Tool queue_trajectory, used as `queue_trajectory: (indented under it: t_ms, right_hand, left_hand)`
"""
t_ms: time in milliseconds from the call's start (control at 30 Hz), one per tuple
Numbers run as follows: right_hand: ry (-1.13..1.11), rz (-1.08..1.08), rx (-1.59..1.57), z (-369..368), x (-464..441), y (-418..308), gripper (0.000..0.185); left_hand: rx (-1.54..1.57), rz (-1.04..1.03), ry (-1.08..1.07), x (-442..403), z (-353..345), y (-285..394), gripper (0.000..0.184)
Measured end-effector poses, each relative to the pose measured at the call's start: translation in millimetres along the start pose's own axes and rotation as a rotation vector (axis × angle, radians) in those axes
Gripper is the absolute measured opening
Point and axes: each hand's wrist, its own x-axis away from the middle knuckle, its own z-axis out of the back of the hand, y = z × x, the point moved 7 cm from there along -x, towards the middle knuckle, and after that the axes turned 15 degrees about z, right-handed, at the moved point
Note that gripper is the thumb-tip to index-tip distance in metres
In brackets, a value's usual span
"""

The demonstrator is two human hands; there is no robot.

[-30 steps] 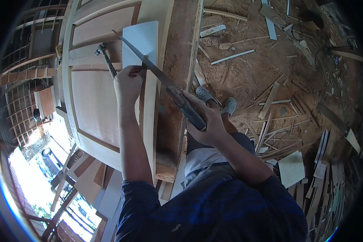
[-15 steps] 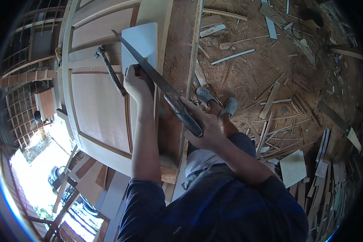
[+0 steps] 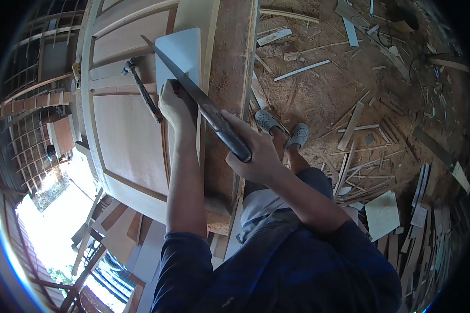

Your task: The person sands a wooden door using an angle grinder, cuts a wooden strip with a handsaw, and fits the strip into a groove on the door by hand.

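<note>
My right hand (image 3: 258, 154) is wrapped around the dark, worn handle of a long tapered handsaw (image 3: 185, 86); its teeth are too small to make out. The blade slants up and left across a white board (image 3: 185, 49), its tip past the board's left edge. Close beside the blade, my left hand (image 3: 173, 104) is closed around a dark brown piece (image 3: 179, 89), mostly hidden by the fingers and blade. Left of that hand, a hammer (image 3: 141, 88) with a dark handle lies on a panelled wooden door (image 3: 130, 138).
A sawdust-covered bench plank (image 3: 230, 62) runs along the door's right side. Wood strips and offcuts (image 3: 350, 125) litter the dirt floor around my clogs (image 3: 267, 120). A stack of thin boards (image 3: 418, 224) is at the lower right, and leaning panels (image 3: 122, 229) are at the lower left.
My right hand and the handsaw have shifted slightly up and left, the blade sliding forward across the board. My left hand stays closed in nearly the same place. The hammer remains still.
</note>
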Motion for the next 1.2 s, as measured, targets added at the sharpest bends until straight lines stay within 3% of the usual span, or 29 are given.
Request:
queue_trajectory:
  t_ms: [100,200,267,333,433,533,633,700,767,967,1067,1200]
  right_hand:
    - [0.002,0.022,0.022,3.4,-2.1,3.5,0.091]
    - [-0.013,0.006,0.042,11.3,-2.6,3.8,0.091]
    - [-0.014,0.017,0.046,14.9,-4.5,2.6,0.091]
    - [-0.008,0.056,0.047,16.2,-3.8,3.1,0.091]
    - [-0.054,0.056,0.041,16.5,5.5,-0.1,0.091]
    - [-0.074,0.053,0.052,16.1,11.2,-3.8,0.092]
    - [-0.112,-0.007,0.025,16.5,12.4,-1.4,0.092]
    - [-0.130,-0.028,0.008,16.8,12.9,-2.2,0.093]
    - [-0.137,-0.033,0.002,16.5,13.4,-1.4,0.093]
    - [-0.123,-0.003,-0.014,17.0,22.7,-4.1,0.093]
    - [-0.129,0.013,-0.009,19.9,29.0,-6.6,0.092]
    - [-0.157,0.015,-0.023,16.2,15.8,-3.4,0.090]
  left_hand:
    - [0.142,0.069,-0.073,-7.8,-5.1,-13.9,0.014]
    - [-0.102,0.119,-0.138,0.3,5.7,-3.9,0.021]
    - [0.012,0.149,-0.207,-0.2,-6.9,-36.1,0.029]
    - [0.092,0.174,-0.268,17.5,-0.6,-27.2,0.033]
    - [0.044,0.408,-0.487,31.5,4.5,-26.4,0.035]
    - [0.227,0.547,-0.615,35.7,-7.0,-40.2,0.034]
    - [0.428,0.464,-0.565,32.5,-23.2,-58.7,0.029]
    - [0.290,0.343,-0.467,28.6,-22.9,-67.8,0.027]
    - [-0.097,0.184,-0.345,27.2,-18.8,-61.0,0.027]
    - [0.004,0.220,-0.379,23.9,-39.6,-90.6,0.031]
    - [-0.171,0.127,-0.323,36.2,-13.8,-39.6,0.033]
    - [-0.169,0.188,-0.365,36.6,-16.0,-44.8,0.036]
